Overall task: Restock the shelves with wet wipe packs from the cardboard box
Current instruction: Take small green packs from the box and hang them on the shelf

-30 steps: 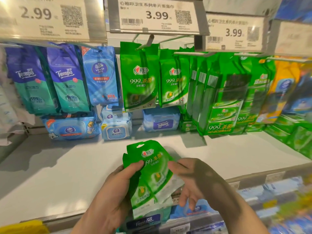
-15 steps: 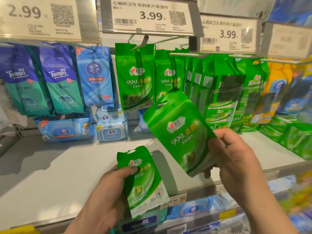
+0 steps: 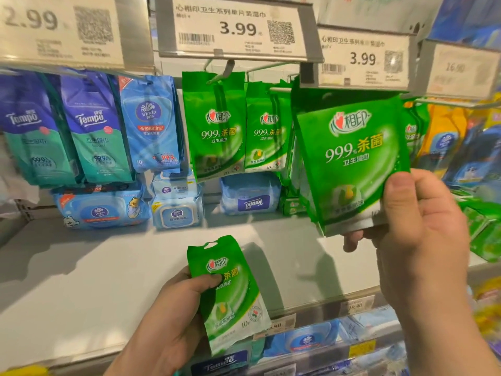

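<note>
My right hand point(image 3: 417, 229) pinches a green wet wipe pack point(image 3: 349, 158) by its lower right corner and holds it up, its top edge level with the hanging hook point(image 3: 282, 89) under the right 3.99 price tag. Lower down, my left hand point(image 3: 176, 318) grips a second green wet wipe pack point(image 3: 230, 294) above the white shelf point(image 3: 108, 272), thumb across its front. Matching green packs point(image 3: 214, 126) hang on pegs behind. The cardboard box is out of view.
Blue Tempo point(image 3: 92, 131) and Vinda point(image 3: 150, 123) packs hang at the left. Blue tubs point(image 3: 176, 207) stand at the shelf's back. More green and yellow packs point(image 3: 444, 137) crowd the right. Price tags point(image 3: 235, 28) hang overhead; a lower shelf point(image 3: 311, 343) holds blue packs.
My right hand took one pack from the pair and lifted it up and right to the hook. My left hand stayed low with the other pack.
</note>
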`<state>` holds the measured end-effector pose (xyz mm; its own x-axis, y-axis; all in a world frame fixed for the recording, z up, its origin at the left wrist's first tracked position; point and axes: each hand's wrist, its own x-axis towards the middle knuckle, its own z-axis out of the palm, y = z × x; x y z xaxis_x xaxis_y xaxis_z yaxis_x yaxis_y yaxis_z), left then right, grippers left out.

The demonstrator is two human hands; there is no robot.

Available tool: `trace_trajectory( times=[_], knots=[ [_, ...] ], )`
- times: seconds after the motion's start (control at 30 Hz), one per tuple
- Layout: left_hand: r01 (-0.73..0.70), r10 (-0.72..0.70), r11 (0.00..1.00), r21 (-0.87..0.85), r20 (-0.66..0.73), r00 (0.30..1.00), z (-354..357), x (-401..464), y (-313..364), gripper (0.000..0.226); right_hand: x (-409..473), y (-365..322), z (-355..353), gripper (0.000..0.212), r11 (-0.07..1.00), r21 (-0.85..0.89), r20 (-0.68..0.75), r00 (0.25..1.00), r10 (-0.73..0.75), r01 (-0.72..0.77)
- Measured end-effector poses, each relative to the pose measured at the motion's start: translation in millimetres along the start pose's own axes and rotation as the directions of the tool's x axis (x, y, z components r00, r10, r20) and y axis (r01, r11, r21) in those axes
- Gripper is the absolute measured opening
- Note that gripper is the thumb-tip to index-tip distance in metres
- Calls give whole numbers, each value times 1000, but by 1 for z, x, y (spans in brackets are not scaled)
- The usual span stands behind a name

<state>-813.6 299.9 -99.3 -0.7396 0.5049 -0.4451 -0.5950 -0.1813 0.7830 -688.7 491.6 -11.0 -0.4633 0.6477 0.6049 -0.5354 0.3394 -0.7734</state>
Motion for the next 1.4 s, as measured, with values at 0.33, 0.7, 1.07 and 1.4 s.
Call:
trace_trajectory(
  times=[0.33,0.7,1.07,1.4],
  knots=[
    [-13,13,1000,-5,-7,1000,-5,0,1,29,-4,20,5,27,993,-43,-45,993,106,-108],
    [-24,23,999,-30,-23,999,-11,-1,1,29,-11,31,20,21,952,18,111,947,301,-304],
    [-14,14,1000,-25,-15,1000,-18,-6,3,30,21,44,62,23,918,114,39,925,377,-379],
    [-26,25,1000,-12,-23,999,-21,-11,6,28,37,59,89,19,851,190,-14,865,502,-490]
  ],
)
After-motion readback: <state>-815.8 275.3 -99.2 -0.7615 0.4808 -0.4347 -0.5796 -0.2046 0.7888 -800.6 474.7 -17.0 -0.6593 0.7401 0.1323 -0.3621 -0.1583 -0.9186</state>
